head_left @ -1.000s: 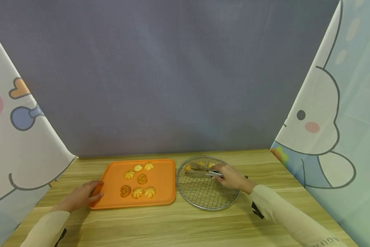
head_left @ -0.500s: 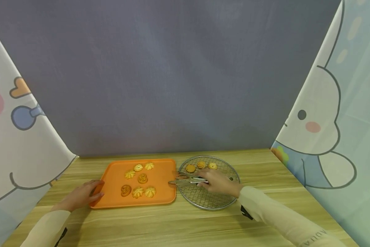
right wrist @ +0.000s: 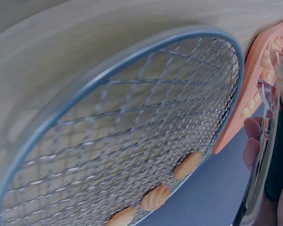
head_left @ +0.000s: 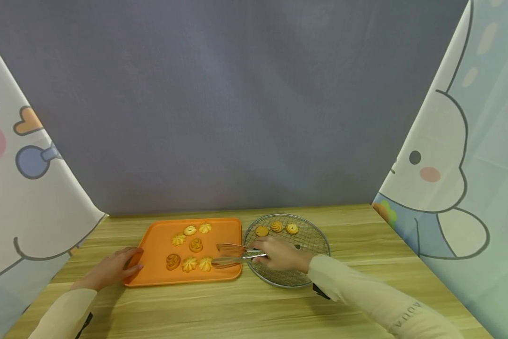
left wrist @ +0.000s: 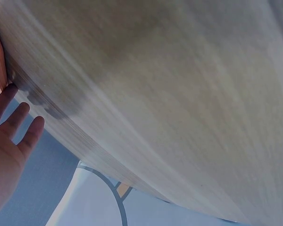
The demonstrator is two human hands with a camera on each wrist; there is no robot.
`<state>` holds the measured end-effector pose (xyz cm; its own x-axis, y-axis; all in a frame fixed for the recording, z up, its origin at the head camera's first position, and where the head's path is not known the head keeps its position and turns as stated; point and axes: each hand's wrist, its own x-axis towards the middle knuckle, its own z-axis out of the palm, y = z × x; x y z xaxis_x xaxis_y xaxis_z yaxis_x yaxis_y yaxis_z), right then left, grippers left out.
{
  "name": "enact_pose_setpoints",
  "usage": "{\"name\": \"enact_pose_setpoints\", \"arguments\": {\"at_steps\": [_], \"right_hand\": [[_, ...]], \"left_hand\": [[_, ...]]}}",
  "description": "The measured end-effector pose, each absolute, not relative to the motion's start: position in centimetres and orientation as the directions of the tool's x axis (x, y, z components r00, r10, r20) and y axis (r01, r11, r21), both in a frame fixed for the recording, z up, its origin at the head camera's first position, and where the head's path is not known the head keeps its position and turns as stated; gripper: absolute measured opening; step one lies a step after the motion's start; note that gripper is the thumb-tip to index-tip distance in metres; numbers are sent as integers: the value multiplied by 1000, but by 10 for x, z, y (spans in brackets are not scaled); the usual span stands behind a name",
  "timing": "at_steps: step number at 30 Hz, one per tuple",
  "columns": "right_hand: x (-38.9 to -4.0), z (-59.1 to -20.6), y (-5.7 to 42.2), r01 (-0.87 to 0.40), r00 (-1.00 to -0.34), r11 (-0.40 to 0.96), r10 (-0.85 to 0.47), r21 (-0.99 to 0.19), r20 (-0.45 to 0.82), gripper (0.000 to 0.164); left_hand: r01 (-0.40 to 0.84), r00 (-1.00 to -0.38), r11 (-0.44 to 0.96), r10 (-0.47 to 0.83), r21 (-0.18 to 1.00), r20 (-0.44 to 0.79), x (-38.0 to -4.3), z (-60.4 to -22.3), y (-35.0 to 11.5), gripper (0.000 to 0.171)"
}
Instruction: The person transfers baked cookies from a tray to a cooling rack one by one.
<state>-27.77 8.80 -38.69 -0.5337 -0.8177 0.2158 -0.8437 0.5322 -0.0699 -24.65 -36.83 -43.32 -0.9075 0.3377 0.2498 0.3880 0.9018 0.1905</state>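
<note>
My right hand (head_left: 275, 253) grips metal tongs (head_left: 254, 253), their two arms spread apart with nothing seen between the tips. Those tips hover over the right part of the orange tray (head_left: 152, 278), the lower one close to a flower-shaped cookie (head_left: 205, 263). Several cookies lie on this tray, among them a browner swirled cookie (head_left: 196, 245) and a ring-shaped one (head_left: 190, 230). At the tray's left rim rests my left hand (head_left: 110, 269); in the left wrist view its fingers (left wrist: 20, 120) are extended and spread, the thumb hidden there.
Right of the tray stands a round wire rack (head_left: 288, 282), partly beneath my right hand. Three cookies sit near its back: a flat one (head_left: 261, 231), a swirled one (head_left: 276, 226) and a pale one (head_left: 292, 228). A grey curtain (head_left: 237, 117) hangs behind the wooden table (head_left: 203, 310).
My right hand has moved left with the tongs, from above the back of the rack to over the tray's right side. The rack's cookies have come into sight. My left hand stays put.
</note>
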Motion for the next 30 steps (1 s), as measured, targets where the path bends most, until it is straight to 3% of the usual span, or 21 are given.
{"name": "enact_pose_setpoints", "arguments": {"at_steps": [14,30], "right_hand": [[-279,-388,66,-829,-557,557,-811,-56,179,35],[-280,-395,55,-843,-534,537,-824,-43,187,34]], "left_hand": [[380,-911,905,332,192,244,-245,-432,-367,45],[385,-907,904,335,184,255,-245,-431,-367,44]]}}
